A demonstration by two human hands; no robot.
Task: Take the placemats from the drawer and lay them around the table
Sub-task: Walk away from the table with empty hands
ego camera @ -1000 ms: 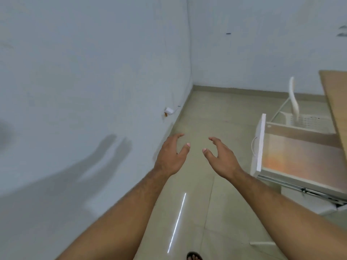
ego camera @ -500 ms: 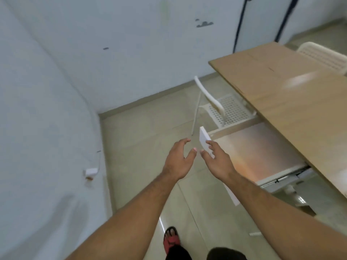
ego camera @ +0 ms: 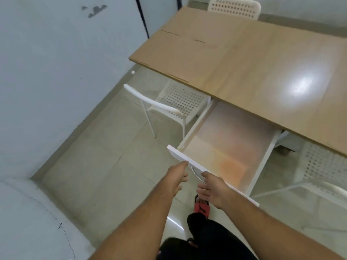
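Observation:
A white drawer (ego camera: pixel 262 162) stands pulled out from under the wooden table (ego camera: pixel 253 59). Inside it lies a pale, translucent sheet with an orange tint, apparently a placemat (ego camera: pixel 227 147). My left hand (ego camera: pixel 175 178) hovers with relaxed fingers just in front of the drawer's white front panel (ego camera: pixel 180 156), its fingertips close to the panel's top edge. My right hand (ego camera: pixel 211 188) is open, palm turned left, right by the metal handle (ego camera: pixel 196 174) on that panel. Neither hand holds anything.
A white perforated chair (ego camera: pixel 169 106) stands left of the drawer, tucked under the table. Another white chair (ego camera: pixel 319 177) is at the right, and a third (ego camera: pixel 234 6) at the table's far side. Walls close in on the left. My foot in a red sandal (ego camera: pixel 201 206) is below the drawer.
The view has swung right from the wall corner to the table and open drawer. Both hands have come up to the drawer's front panel.

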